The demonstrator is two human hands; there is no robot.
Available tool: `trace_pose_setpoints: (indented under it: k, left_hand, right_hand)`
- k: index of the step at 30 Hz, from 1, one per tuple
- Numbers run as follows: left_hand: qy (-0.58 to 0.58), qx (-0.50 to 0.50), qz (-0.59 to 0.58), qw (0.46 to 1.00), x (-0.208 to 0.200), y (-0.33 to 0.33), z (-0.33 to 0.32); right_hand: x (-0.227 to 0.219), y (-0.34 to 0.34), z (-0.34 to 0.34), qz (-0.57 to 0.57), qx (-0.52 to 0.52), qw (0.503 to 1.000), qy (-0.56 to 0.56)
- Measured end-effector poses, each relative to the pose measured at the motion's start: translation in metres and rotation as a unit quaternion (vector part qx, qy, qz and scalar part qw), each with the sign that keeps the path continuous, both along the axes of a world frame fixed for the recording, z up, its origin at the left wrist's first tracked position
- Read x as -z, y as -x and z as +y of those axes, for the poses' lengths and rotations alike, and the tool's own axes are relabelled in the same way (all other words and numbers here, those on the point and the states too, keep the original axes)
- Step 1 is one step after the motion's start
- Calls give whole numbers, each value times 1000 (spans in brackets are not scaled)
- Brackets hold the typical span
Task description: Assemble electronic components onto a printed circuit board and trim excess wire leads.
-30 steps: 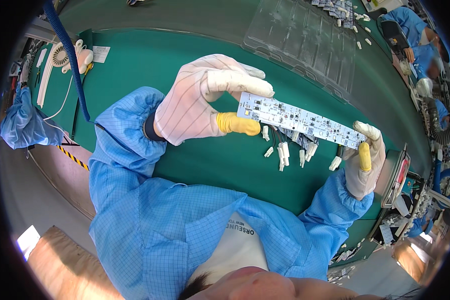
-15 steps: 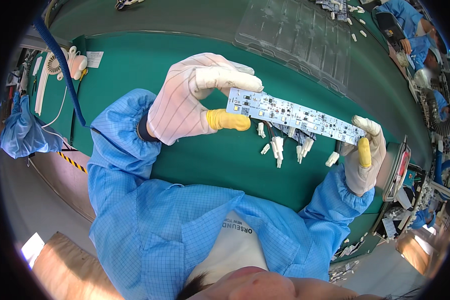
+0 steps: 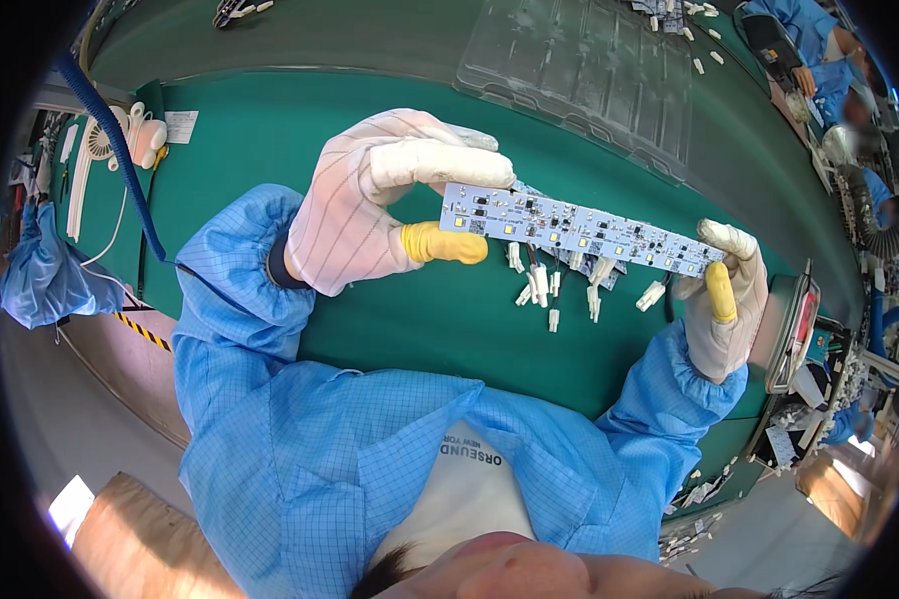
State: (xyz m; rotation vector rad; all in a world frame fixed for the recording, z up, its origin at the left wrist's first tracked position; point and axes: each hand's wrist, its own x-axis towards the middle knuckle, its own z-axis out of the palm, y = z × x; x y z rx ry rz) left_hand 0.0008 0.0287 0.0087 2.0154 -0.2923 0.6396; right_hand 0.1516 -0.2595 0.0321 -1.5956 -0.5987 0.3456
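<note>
A long white circuit board (image 3: pixel 581 228) with small dark chips and yellowish square lamps is held up between my two hands, sloping down to the right. My left hand (image 3: pixel 390 200), in a pale striped glove with a yellow thumb cover, pinches its left end. The right end is gripped by my right hand (image 3: pixel 731 285), gloved the same way. Behind and below the board, several white plug connectors (image 3: pixel 539 285) on dark leads lie on the green table (image 3: pixel 440 344). More boards partly show there, mostly hidden by the held one.
A clear plastic tray (image 3: pixel 579 85) lies at the far side. A blue coiled hose (image 3: pixel 110 140) hangs at the left near a small white fan (image 3: pixel 100 140). At the right edge stands a box with a red part (image 3: pixel 801 334). Another person (image 3: pixel 819 70) sits far right.
The board has turned slightly, and its face shows more fully. Both hands keep their hold on its ends, and the whole view has shifted a little.
</note>
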Motion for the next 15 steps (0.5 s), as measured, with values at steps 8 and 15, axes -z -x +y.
trace_pose_setpoints:
  k: [8,15]
  left_hand:
    - [10,34,24,999,-5,3,2]
    - [-3,-8,-34,999,1,-2,1]
  right_hand:
    - [3,-1,-3,6,-16,1000,-7]
    - [2,-2,-3,14,-28,1000,-5]
